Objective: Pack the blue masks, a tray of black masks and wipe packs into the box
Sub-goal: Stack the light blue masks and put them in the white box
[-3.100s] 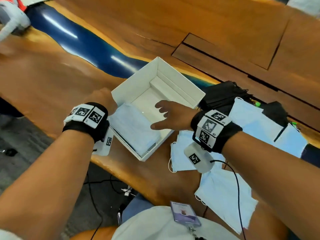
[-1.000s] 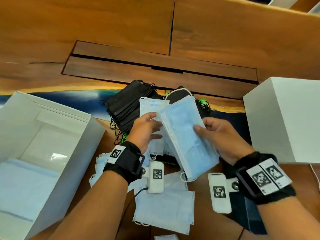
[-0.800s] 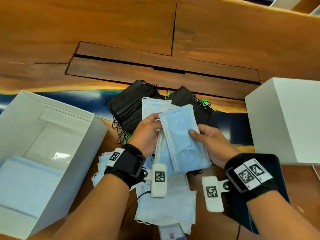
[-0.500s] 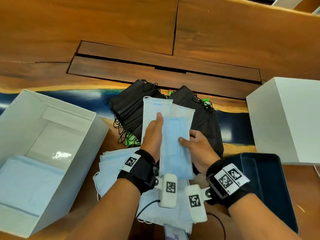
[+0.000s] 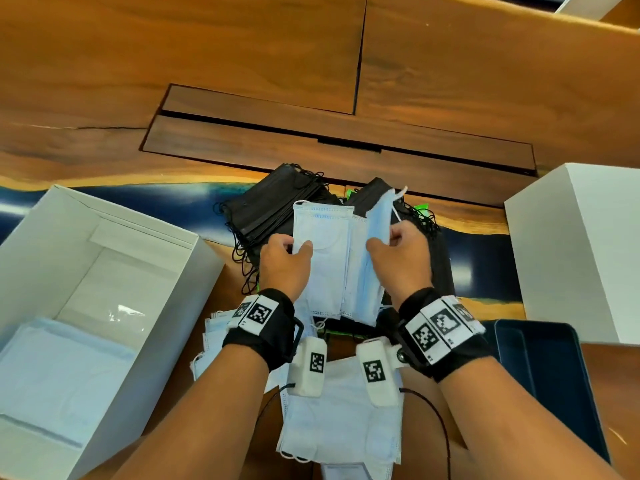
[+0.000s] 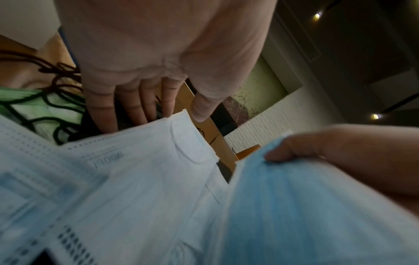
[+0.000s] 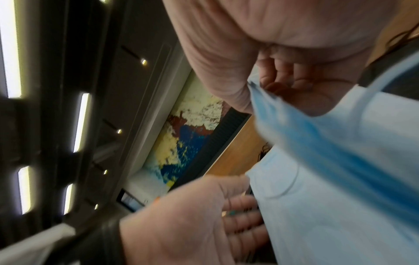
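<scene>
In the head view the left hand point(image 5: 282, 263) is pinching a pale blue mask point(image 5: 323, 261) by its long left edge, thumb on the face and fingers behind, while the right hand point(image 5: 401, 261) is gripping a second, deeper blue mask point(image 5: 375, 244) by its right edge, both sheets hanging upright above the black masks point(image 5: 277, 209) piled on the bench point(image 5: 242, 64); more loose blue masks point(image 5: 341, 424) are lying below the wrists, and the open box point(image 5: 194, 251) with its stack of packed blue masks point(image 5: 59, 372) is sitting to the left. These masks are looking light, limp and prone to sliding over one another (the ear loops could snag the black ones), so I judge a pinch along a pleated long edge, near the middle, is serving best. Half a second ago the two hands were pressing the masks together flat; now they are drawing them apart, and the dark tray point(image 5: 550, 386) at the right is showing lower in frame. In the left wrist view the fingers point(image 6: 136, 105) are lying behind the pale sheet, thumb in front. In the right wrist view the thumb and curled fingers point(image 7: 283, 84) are nipping the blue mask's edge.
</scene>
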`<action>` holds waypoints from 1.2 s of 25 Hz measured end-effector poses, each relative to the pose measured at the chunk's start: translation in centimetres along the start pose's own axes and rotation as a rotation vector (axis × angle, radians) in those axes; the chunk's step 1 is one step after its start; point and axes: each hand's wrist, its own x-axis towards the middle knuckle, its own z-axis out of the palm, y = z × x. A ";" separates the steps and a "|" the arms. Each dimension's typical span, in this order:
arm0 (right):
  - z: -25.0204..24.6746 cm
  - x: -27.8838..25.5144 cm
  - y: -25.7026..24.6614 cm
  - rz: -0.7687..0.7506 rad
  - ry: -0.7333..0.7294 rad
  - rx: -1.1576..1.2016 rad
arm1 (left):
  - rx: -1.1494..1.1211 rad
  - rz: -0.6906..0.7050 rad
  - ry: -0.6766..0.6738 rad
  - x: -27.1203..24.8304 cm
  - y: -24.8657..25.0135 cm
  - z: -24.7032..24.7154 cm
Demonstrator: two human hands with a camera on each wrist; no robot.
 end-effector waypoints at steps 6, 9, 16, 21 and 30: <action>5.5 -0.5 -1.3 0.014 -0.338 -0.065 | -0.069 -0.009 -0.073 -0.3 1.2 -0.5; 4.8 0.6 0.1 0.027 -0.177 -0.076 | -0.036 -0.006 -0.091 0.5 0.7 -0.8; 4.4 1.8 2.2 0.181 -0.262 0.030 | 0.075 0.041 -0.278 0.5 0.3 -0.7; 5.0 1.5 2.3 0.157 -0.424 0.081 | 0.073 0.022 -0.334 -0.3 0.9 -0.8; 0.0 2.0 3.0 0.310 -0.296 0.381 | 0.033 -0.012 -0.444 -1.5 1.7 -0.6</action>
